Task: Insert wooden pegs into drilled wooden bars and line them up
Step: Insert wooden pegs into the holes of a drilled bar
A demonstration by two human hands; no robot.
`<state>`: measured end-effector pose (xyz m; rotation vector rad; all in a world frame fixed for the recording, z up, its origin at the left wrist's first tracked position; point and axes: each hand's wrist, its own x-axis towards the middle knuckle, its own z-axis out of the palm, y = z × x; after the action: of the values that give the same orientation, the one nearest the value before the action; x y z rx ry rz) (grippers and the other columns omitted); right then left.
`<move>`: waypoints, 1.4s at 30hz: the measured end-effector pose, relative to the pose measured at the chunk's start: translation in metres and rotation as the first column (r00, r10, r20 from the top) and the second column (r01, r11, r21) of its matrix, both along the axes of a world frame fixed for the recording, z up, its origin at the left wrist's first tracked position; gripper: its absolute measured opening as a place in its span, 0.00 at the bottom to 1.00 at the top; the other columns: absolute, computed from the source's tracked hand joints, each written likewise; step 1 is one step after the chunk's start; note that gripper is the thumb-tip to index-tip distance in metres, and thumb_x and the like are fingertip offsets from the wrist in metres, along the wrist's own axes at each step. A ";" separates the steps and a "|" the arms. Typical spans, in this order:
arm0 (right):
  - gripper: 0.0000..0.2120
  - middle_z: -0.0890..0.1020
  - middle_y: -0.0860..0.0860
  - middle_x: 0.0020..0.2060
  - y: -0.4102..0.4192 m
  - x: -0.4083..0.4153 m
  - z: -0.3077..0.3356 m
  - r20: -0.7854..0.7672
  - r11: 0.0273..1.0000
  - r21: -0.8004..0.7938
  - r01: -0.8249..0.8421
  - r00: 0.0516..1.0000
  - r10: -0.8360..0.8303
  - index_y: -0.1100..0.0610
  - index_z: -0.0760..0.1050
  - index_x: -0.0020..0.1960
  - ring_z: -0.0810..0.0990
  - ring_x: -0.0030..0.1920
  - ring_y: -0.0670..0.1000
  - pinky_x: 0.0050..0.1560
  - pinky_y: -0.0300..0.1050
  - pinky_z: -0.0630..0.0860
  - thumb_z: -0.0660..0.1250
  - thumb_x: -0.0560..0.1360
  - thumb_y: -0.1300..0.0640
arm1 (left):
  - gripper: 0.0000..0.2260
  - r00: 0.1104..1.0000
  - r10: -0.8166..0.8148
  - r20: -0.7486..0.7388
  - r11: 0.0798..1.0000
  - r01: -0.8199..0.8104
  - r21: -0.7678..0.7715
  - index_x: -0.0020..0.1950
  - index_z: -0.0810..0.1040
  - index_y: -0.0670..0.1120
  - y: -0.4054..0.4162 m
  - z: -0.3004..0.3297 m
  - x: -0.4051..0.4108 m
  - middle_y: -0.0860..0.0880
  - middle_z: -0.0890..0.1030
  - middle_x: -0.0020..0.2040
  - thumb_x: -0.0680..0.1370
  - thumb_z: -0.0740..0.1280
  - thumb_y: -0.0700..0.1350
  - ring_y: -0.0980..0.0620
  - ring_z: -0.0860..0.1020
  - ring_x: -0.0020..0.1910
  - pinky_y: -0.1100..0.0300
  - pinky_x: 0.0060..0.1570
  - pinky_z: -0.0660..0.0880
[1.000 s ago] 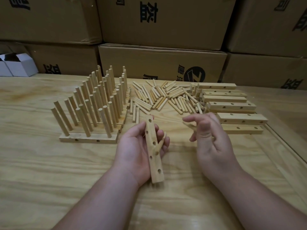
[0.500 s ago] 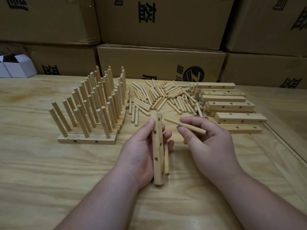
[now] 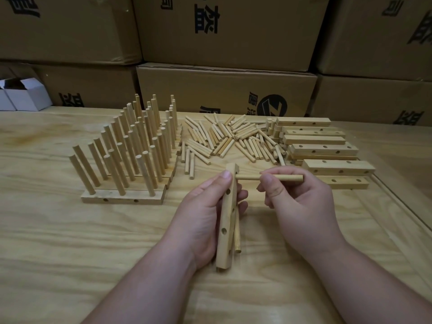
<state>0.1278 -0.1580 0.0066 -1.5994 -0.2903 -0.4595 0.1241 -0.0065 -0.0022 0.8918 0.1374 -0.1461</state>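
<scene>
So the right hand [image 3: 301,206] pinches a peg [image 3: 280,177] between thumb and fingers, its tip right at the top side hole of the drilled bar [image 3: 226,218]. The left hand [image 3: 205,216] wraps around that bar, with a spare peg [image 3: 237,232] tucked behind it. Beyond the bar sit loose pegs [image 3: 231,139], to its left the finished row [image 3: 131,155], to its right empty bars [image 3: 327,150].

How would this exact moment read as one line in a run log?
left hand: holds drilled wooden bar | right hand: pinches round wooden peg, tip at bar's top hole | status: insertion under way
</scene>
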 end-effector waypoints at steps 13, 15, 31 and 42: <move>0.11 0.80 0.53 0.31 -0.002 0.002 0.001 -0.022 0.999 -0.028 0.015 1.000 -0.015 0.55 0.80 0.40 0.79 0.32 0.51 0.35 0.41 0.77 0.71 0.71 0.47 | 0.21 0.998 -0.047 0.038 0.997 0.044 0.065 0.60 0.82 0.40 0.000 -0.003 0.000 0.45 0.84 0.43 0.71 0.75 0.48 0.50 0.85 0.45 0.52 0.56 0.82; 0.16 0.76 0.58 0.29 -0.003 0.002 0.000 0.002 0.999 -0.047 0.017 1.000 -0.017 0.59 0.76 0.37 0.75 0.32 0.58 0.33 0.43 0.74 0.71 0.72 0.47 | 0.24 0.998 -0.055 0.043 0.995 0.051 0.080 0.63 0.81 0.39 0.000 -0.003 0.000 0.44 0.84 0.44 0.70 0.75 0.48 0.50 0.85 0.45 0.53 0.57 0.81; 0.09 0.84 0.44 0.40 0.003 0.005 -0.016 -0.260 0.866 -0.446 -0.227 0.959 0.117 0.39 0.73 0.55 0.80 0.36 0.44 0.35 0.33 0.73 0.69 0.77 0.45 | 0.13 0.997 0.035 -0.062 0.992 -0.042 -0.117 0.50 0.78 0.41 0.005 0.001 0.005 0.40 0.83 0.47 0.81 0.65 0.51 0.41 0.85 0.47 0.41 0.50 0.83; 0.20 0.86 0.48 0.40 0.002 0.010 -0.012 -0.381 0.927 -0.204 -0.315 0.898 0.221 0.44 0.73 0.62 0.83 0.38 0.46 0.39 0.35 0.77 0.73 0.74 0.59 | 0.14 0.997 0.079 0.022 0.990 -0.076 -0.115 0.54 0.77 0.40 0.003 -0.001 0.006 0.39 0.82 0.51 0.76 0.67 0.50 0.43 0.83 0.53 0.48 0.56 0.80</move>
<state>0.1380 -0.1559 -0.0057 -1.8296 -0.3028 0.0901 0.1296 -0.0031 -0.0032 0.7734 0.1377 -0.0688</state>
